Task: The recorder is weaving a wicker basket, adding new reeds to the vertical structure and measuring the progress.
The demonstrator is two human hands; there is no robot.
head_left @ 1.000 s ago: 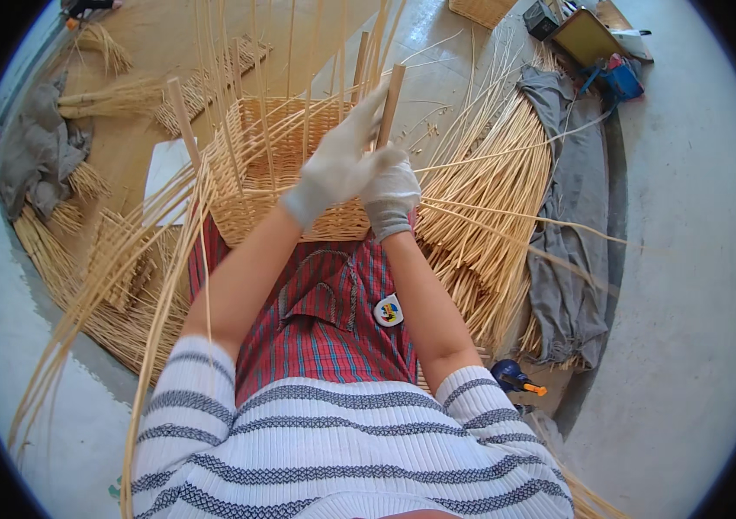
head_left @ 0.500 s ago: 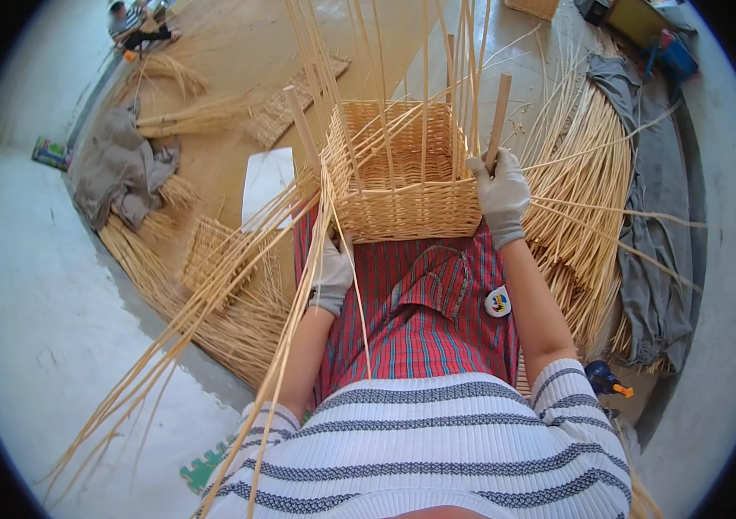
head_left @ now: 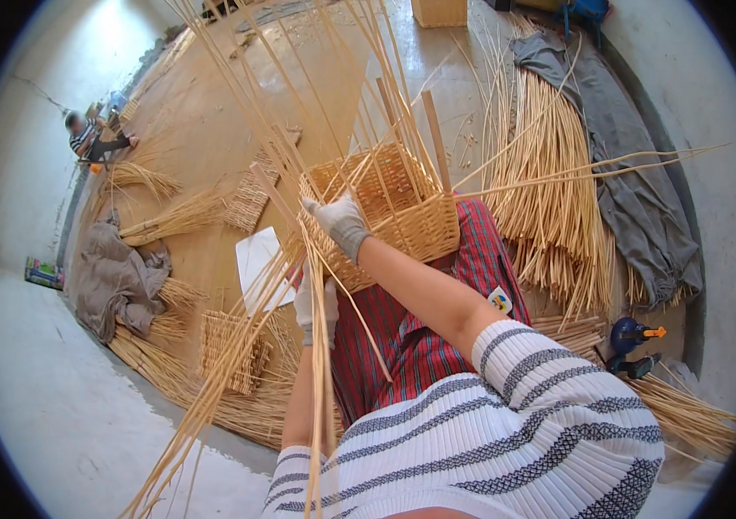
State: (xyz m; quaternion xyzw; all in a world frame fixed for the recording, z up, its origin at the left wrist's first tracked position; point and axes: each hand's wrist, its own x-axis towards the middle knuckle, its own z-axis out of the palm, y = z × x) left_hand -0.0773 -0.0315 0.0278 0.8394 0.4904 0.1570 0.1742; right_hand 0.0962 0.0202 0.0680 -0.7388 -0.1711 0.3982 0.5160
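A square wicker basket (head_left: 420, 229), partly woven, rests tilted on my lap, with upright stakes and wooden corner posts (head_left: 437, 138) rising from its walls. My gloved right hand (head_left: 339, 223) reaches across to its near left corner, fingers closed on the weaving strands at the rim. Just below that corner is my gloved left hand (head_left: 316, 307), against the basket's left side; strands cross over it and hide its fingers. From the corner, a bundle of long pale strands (head_left: 203, 381) fans down past my left forearm.
A large heap of wicker rods (head_left: 545, 182) lies at right beside grey cloth (head_left: 636, 190). At left are a white sheet (head_left: 255, 259), woven panels (head_left: 234, 346), more rods and crumpled cloth (head_left: 117, 277). A person (head_left: 95, 138) sits at far left. A box-shaped basket (head_left: 440, 12) stands at the back.
My right hand has left the basket's right corner post and crossed to the near left corner. The basket has turned and tilted, and my view has shifted.
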